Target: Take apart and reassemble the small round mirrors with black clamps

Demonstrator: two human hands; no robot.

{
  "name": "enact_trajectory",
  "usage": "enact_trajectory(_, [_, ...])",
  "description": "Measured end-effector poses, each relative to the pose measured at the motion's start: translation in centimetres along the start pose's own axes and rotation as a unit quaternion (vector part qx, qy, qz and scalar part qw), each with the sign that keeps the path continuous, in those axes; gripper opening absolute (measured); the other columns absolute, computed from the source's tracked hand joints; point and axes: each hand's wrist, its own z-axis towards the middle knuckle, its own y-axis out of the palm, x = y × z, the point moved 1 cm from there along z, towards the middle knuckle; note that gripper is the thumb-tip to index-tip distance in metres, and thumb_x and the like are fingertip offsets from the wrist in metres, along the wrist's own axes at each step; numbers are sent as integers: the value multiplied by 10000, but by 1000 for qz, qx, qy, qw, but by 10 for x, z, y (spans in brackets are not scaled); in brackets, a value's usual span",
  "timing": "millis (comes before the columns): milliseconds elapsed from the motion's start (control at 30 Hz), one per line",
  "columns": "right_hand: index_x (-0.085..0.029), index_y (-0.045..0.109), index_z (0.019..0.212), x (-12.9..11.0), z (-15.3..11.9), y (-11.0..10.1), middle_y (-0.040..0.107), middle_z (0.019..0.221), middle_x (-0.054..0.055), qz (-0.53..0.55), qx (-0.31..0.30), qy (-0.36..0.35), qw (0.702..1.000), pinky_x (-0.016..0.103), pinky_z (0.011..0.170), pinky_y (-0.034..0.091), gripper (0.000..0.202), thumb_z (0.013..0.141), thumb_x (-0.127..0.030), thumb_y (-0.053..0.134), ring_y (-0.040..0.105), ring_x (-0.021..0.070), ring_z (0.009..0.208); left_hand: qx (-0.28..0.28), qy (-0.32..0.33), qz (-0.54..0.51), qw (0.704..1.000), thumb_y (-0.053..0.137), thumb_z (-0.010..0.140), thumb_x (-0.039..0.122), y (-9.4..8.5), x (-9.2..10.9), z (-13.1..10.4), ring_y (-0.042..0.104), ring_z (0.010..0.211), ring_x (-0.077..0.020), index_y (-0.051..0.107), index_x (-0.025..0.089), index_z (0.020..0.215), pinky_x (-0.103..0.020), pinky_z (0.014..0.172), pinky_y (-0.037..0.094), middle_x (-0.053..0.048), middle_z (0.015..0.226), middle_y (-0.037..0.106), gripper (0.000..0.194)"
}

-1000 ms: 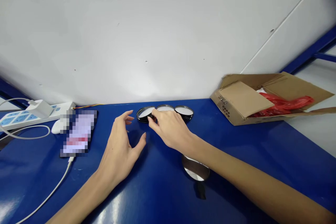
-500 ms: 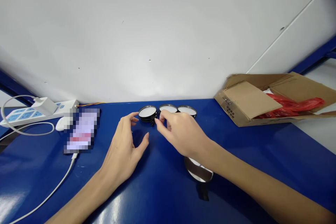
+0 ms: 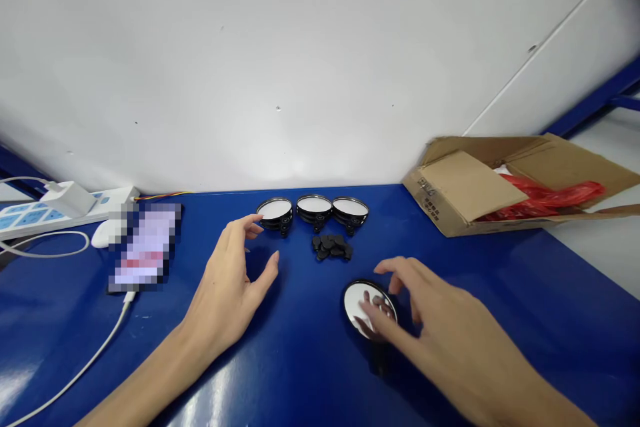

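A round black-rimmed mirror (image 3: 356, 300) lies face up on the blue table, nearest my right hand (image 3: 435, 327). That hand hovers over its right side with thumb and fingers apart, and the glass reflects the fingers. My left hand (image 3: 230, 280) is open, its index fingertip at or just in front of the left stack of mirrors (image 3: 275, 209); I cannot tell whether they touch. Beside it stand a middle stack (image 3: 315, 205) and a right stack (image 3: 351, 208) of similar round mirrors with black mounts. In front of them is a small heap of black pieces (image 3: 332, 247).
An opened cardboard box (image 3: 445, 210) with a red plastic bag (image 3: 550, 199) stands at the right. On the left are a phone (image 3: 145, 247) on a white cable (image 3: 95, 363) and a power strip (image 3: 117, 200) with a charger (image 3: 69, 200). A white wall (image 3: 280, 67) rises behind the table.
My right hand has moved from the mirror stacks towards me and right, its fingers parting, over the lone mirror. The black heap has come into sight. My left hand stays nearly in place.
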Motion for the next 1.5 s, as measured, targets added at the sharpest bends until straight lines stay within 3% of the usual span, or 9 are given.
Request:
enact_trajectory(233, [-245, 609, 1086, -14, -13, 35, 615, 976, 31, -100, 5, -33, 994, 347, 446, 476, 549, 828, -612, 925, 709, 248, 633, -4, 1, -4, 1000, 707, 1052, 437, 1, 0, -1, 695, 1081, -276, 517, 303, 1532, -358, 726, 583, -85, 1331, 711, 534])
enact_trajectory(533, [-219, 607, 1342, -35, 19, 24, 637, 1262, 81, 83, -67, -99, 989, 396, 701, 686, 719, 754, -327, 1006, 763, 220, 829, -50, 17, -97, 994, 688, 1076, 476, -1, 17, -6, 706, 917, -205, 510, 336, 1490, -271, 570, 533, -47, 1238, 726, 472])
enact_trajectory(700, [-222, 555, 1479, -47, 53, 15, 634, 1451, 123, 172, -56, -250, 951, 371, 1003, 684, 663, 912, -195, 897, 741, 247, 1229, -216, -52, -362, 906, 760, 1078, 426, 2, 24, -7, 719, 897, -186, 587, 307, 1470, -328, 779, 606, -19, 1054, 773, 444])
enact_trajectory(800, [-249, 472, 1589, -48, 67, 23, 595, 1563, 139, 201, -16, -263, 943, 396, 1116, 642, 670, 1013, -236, 814, 666, 257, 1400, -197, -82, -438, 873, 796, 1063, 388, 3, 21, -1, 704, 822, -169, 595, 263, 1463, -306, 720, 614, -22, 1004, 773, 465])
enact_trajectory(900, [-199, 462, 1598, -39, 71, 38, 680, 1407, 162, 138, 41, -200, 969, 425, 931, 673, 659, 1062, -417, 778, 726, 291, 1217, -141, -85, -433, 886, 809, 1058, 360, 2, 15, 6, 717, 823, -156, 587, 262, 1447, -281, 711, 617, -23, 1048, 782, 458])
enact_trajectory(1067, [-191, 678, 1052, -23, 66, 56, 707, 855, 34, 56, 62, -240, 967, 316, 619, 453, 231, 1185, -349, 573, 628, 198, 794, -131, -104, -425, 889, 816, 1047, 379, 2, 12, 7, 745, 820, -177, 611, 258, 1432, -300, 723, 636, -38, 1036, 803, 452])
enact_trajectory(1200, [-192, 659, 944, -26, 59, 60, 645, 798, 11, 43, 64, -293, 953, 356, 604, 378, 319, 1206, -293, 507, 558, 199, 774, -131, -69, -322, 935, 855, 995, 391, 0, 17, 1, 771, 990, -232, 639, 347, 1448, -365, 869, 668, -37, 1163, 792, 503])
enact_trajectory(1300, [-197, 628, 875, -32, 51, 63, 612, 789, 7, 46, 51, -318, 946, 367, 614, 368, 318, 1174, -241, 530, 550, 205, 791, -151, 77, -142, 975, 915, 896, 314, 0, 21, -8, 745, 1174, -294, 582, 417, 1517, -460, 995, 672, -52, 1379, 702, 712])
enact_trajectory(1500, [-189, 622, 845, -44, 37, 62, 586, 768, 10, 43, 71, -336, 938, 374, 607, 369, 293, 1130, -232, 567, 516, 208, 759, -109, 227, 119, 960, 699, 895, 75, 8, 20, -27, 674, 1115, -326, 586, 289, 1493, -490, 806, 701, -146, 1422, 615, 646])
